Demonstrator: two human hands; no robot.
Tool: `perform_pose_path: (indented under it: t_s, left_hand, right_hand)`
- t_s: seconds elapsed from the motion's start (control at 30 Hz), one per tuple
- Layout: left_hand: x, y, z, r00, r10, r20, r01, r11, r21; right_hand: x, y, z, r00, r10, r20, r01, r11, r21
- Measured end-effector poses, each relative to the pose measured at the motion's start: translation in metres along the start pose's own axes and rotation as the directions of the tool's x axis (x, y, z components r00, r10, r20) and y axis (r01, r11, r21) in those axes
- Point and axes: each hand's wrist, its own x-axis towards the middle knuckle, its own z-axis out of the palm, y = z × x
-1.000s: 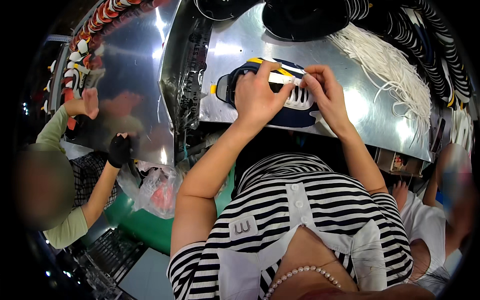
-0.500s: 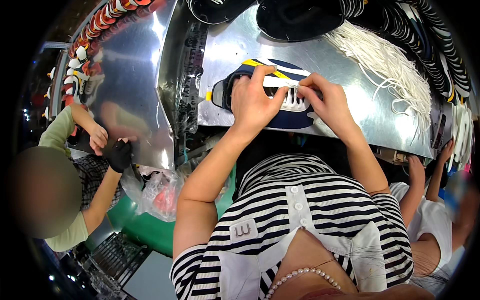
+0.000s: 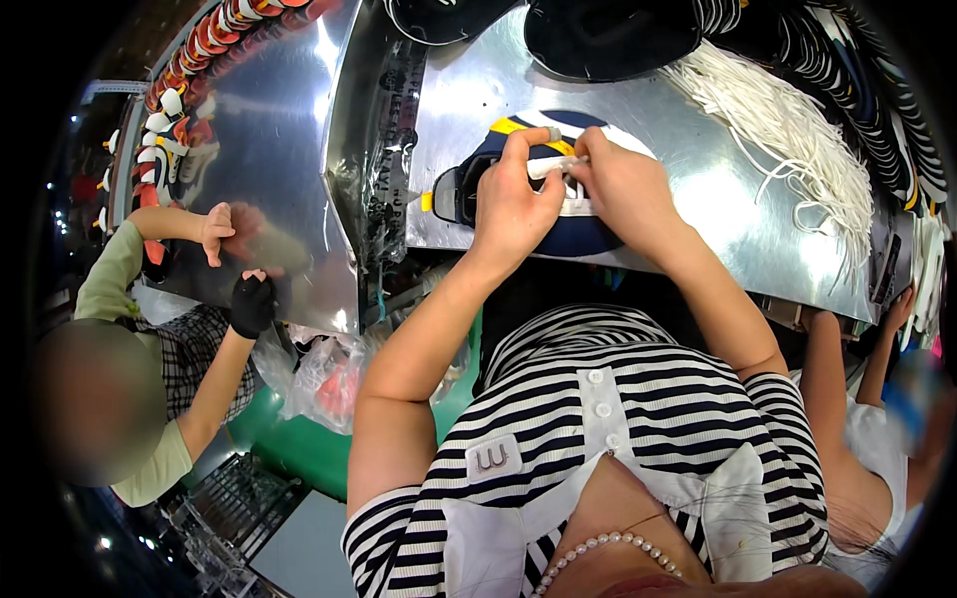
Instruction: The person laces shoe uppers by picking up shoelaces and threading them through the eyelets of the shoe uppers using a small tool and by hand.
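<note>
Navy-yellow shoe [image 3: 478, 174]; white laces [image 3: 788, 120]; silver table [image 3: 698, 219]

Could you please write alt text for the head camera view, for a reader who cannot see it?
Seen from above, a person in a striped top presses the left hand and right hand on a navy and yellow shoe upper lying on a shiny metal table, pinching a white lace between them. A bundle of white laces lies to the right; a co-worker works at the left.
</note>
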Motion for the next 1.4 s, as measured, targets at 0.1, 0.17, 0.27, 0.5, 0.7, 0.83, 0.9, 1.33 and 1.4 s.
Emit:
perform_pose_path:
  t_s: [0.1, 0.17, 0.27, 0.5, 0.7, 0.83, 0.9, 1.33, 1.4]
  left_hand:
    - [0.000, -0.008, -0.004, 1.000, -0.008, -0.009, 0.007, 0.995, -0.100]
    - [0.005, -0.009, -0.011, 0.993, -0.115, 0.035, 0.120, 0.979, -0.163]
    - [0.008, 0.003, -0.010, 0.993, -0.103, 0.066, 0.112, 0.980, -0.165]
    - [0.005, 0.001, 0.004, 0.996, 0.060, -0.063, -0.058, 0.997, 0.043]
    - [0.004, 0.023, -0.022, 0.927, -0.174, 0.332, 0.334, 0.784, -0.523]
    - [0.008, 0.023, -0.017, 0.937, -0.224, 0.269, 0.329, 0.823, -0.463]
    - [0.007, 0.025, -0.015, 0.937, -0.220, 0.270, 0.323, 0.839, -0.438]
    - [0.020, 0.024, -0.007, 0.931, -0.306, 0.199, 0.365, 0.784, -0.502]
    - [0.026, 0.023, -0.004, 0.924, -0.284, 0.257, 0.374, 0.814, -0.444]
  right_hand:
    - [-0.008, 0.005, -0.046, 0.985, 0.079, 0.153, -0.095, 0.990, 0.101]
    - [-0.013, 0.018, -0.051, 0.989, 0.079, 0.124, -0.095, 0.987, 0.128]
    - [-0.012, 0.032, -0.030, 0.977, 0.210, -0.037, -0.160, 0.835, 0.526]
    - [-0.016, 0.027, 0.004, 0.936, 0.268, -0.228, -0.142, 0.880, 0.453]
    - [-0.016, 0.036, 0.006, 0.906, 0.352, -0.236, -0.130, 0.761, 0.636]
    - [-0.020, 0.029, -0.011, 0.952, 0.107, -0.288, 0.097, 0.783, 0.614]
    - [-0.020, 0.026, -0.013, 0.947, -0.188, -0.262, 0.269, 0.907, 0.323]
    - [-0.051, -0.014, -0.032, 0.818, -0.423, -0.391, 0.574, 0.647, 0.502]
    - [-0.049, 0.003, -0.008, 0.873, -0.286, -0.396, 0.452, 0.779, 0.435]
